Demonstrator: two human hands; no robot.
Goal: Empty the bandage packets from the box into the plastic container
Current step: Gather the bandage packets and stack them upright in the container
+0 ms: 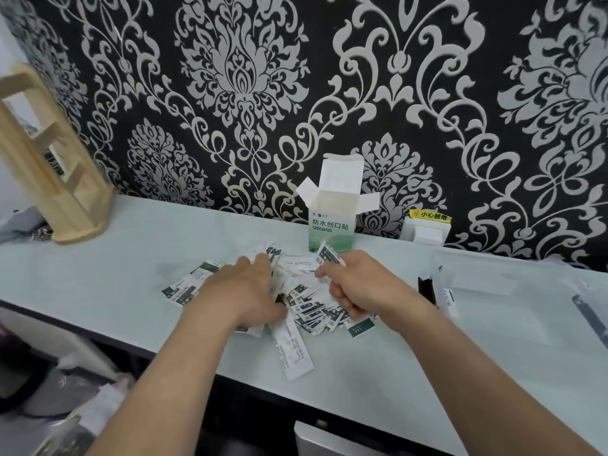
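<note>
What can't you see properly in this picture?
All in the head view:
- Inside the box: its front wall hides it.
- Some packets under the left hand and inside the right hand: covered.
- The plastic container: the picture's right edge cuts it off.
- Packet print: too small.

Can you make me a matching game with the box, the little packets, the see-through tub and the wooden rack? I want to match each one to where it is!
Things:
1. box
2. bandage packets
3. plastic container
4. wooden rack

Places:
A. at the left end of the table
B. spread out under the left hand and right hand
C. on the right side of the table
D. standing open by the wall, behind the pile

Pairs: 1-D, 2-B, 3-C, 4-A
</note>
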